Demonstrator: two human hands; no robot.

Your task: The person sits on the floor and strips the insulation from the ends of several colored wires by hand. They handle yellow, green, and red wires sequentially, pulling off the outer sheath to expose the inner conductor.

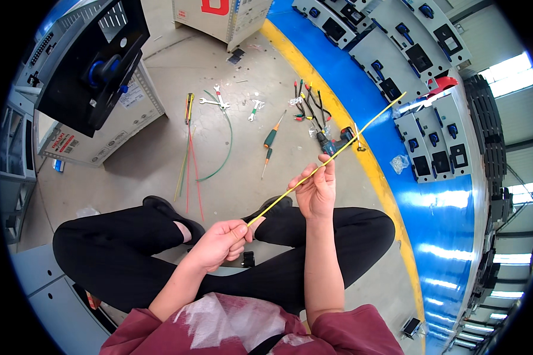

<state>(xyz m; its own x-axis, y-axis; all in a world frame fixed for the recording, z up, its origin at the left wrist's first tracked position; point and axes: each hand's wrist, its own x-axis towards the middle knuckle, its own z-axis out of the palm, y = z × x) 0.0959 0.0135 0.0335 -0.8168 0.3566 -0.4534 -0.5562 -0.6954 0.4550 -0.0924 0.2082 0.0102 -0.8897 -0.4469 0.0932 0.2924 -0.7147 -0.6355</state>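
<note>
The person sits cross-legged in a maroon shirt (361,331) and black trousers (361,236). Nearest, the left hand (219,242) is closed over the lower end of a thin yellow wire (271,206), pinching it between thumb and curled fingers. The wire slants up and to the right, above the lap and the floor. Farther along it, the right hand (315,186) holds the same wire between thumb and fingertips, its other fingers loosely bent. The wire's far end sticks out well past that hand.

Beyond the shoes, a cordless drill (336,142) lies on the floor just past the right fingertips, with a green-and-orange screwdriver (271,137) to its left. Farther left lie a curved green wire (231,142) and several thin red wires (188,177). Past these are a small wrench (254,110) and a yellow-and-black tool (189,109). A yellow stripe (391,207) edges the blue floor (444,219) on the right, where grey panels (441,136) with dark handles stand.
</note>
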